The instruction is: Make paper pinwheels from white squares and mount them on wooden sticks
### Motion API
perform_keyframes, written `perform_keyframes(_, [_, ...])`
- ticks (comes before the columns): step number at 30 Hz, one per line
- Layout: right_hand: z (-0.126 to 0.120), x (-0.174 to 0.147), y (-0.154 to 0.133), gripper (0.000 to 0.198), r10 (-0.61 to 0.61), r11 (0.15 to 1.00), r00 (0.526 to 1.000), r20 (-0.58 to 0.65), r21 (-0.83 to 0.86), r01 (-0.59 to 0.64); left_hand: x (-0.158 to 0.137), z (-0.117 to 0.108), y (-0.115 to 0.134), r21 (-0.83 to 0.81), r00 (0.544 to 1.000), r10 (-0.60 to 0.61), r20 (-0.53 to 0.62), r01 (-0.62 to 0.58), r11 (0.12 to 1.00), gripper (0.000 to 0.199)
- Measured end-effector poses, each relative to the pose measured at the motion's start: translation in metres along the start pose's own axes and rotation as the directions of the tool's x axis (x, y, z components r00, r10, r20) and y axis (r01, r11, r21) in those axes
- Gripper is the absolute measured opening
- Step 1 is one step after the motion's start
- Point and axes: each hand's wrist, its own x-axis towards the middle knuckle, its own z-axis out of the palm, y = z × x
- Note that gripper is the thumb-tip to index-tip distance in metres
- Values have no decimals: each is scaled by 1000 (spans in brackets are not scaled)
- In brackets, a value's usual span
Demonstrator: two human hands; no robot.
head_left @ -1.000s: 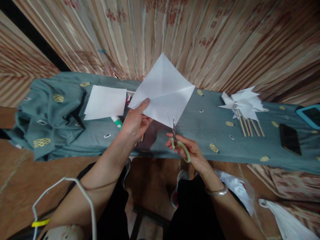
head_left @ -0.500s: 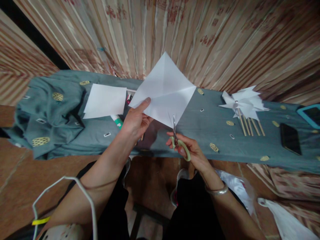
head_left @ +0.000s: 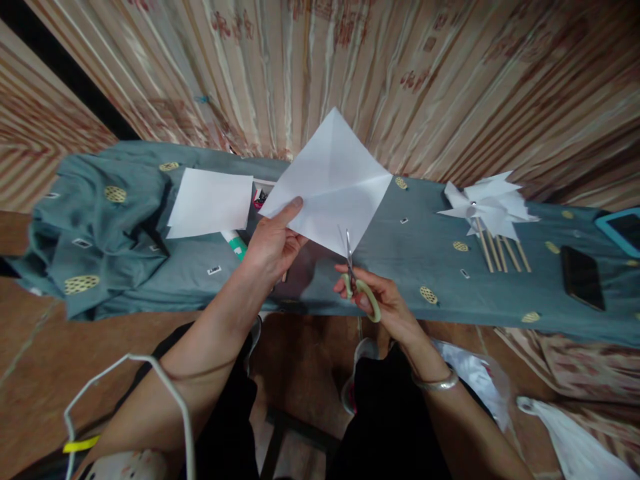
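Observation:
A square white sheet of paper (head_left: pixel 333 173), creased along its diagonals, is pinched at its left edge by my left hand (head_left: pixel 277 243), thumb on top. One corner of the sheet points away from me and another towards me. My right hand (head_left: pixel 377 293) holds scissors (head_left: pixel 360 287) with pale green handles. Their blades are slightly apart and lie at the near corner, pointing towards the middle of the sheet. Under the paper's left side, a small box (head_left: pixel 260 195) with small items is partly hidden.
White paper sheets (head_left: pixel 213 202) lie left on the cloth-covered table (head_left: pixel 400 267), with a green-and-white tube (head_left: pixel 234 245) beside them. To the right are paper pinwheels (head_left: pixel 490 205) on sticks, a dark phone (head_left: pixel 583 278) and a blue-edged device (head_left: pixel 623 230). A curtain (head_left: pixel 380 80) hangs behind.
The scissor blades have drawn slightly closer together at the paper's near corner. The sheet's far corner has dipped a little; otherwise both hands stay almost in place.

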Motion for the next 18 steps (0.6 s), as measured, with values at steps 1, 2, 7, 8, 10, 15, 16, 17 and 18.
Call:
perform_keyframes(1, [0, 0, 0, 61, 2, 1000, 1000, -3, 2, -2, 0, 0, 0, -1, 1000, -1, 0, 1, 1000, 32])
perform_keyframes(2, [0, 0, 0, 60, 6, 1000, 1000, -6, 3, -6, 0, 0, 1, 0, 1000, -3, -4, 3, 1000, 32])
perform_keyframes(7, [0, 0, 2, 58, 11, 1000, 1000, 2, 25, -11, -1, 2, 2, 19, 999, -14, -48, 15, 1000, 26])
perform_keyframes(8, [0, 0, 2, 58, 8, 999, 1000, 2, 31, -8, -1, 2, 3, 18, 999, -13, -52, 14, 1000, 25])
perform_keyframes(10, [0, 0, 4, 57, 3, 999, 1000, -1, 40, -3, -1, 3, 3, 11, 999, -10, -46, 10, 1000, 23])
perform_keyframes(15, [1, 1, 8, 55, 4, 999, 1000, -27, 54, -2, -1, 2, 3, -1, 999, 7, -35, -7, 1000, 26])
perform_keyframes(16, [1, 1, 8, 54, 10, 998, 999, -31, 61, -8, -1, 1, 3, 1, 999, 5, -35, -5, 1000, 27])
perform_keyframes(17, [2, 1, 8, 54, 17, 998, 999, -33, 68, -15, -1, 1, 3, 5, 999, 3, -32, -3, 1000, 28])
perform_keyframes(18, [2, 1, 8, 53, 23, 997, 999, -33, 72, -21, 0, 0, 3, 8, 1000, 2, -25, -2, 1000, 29])
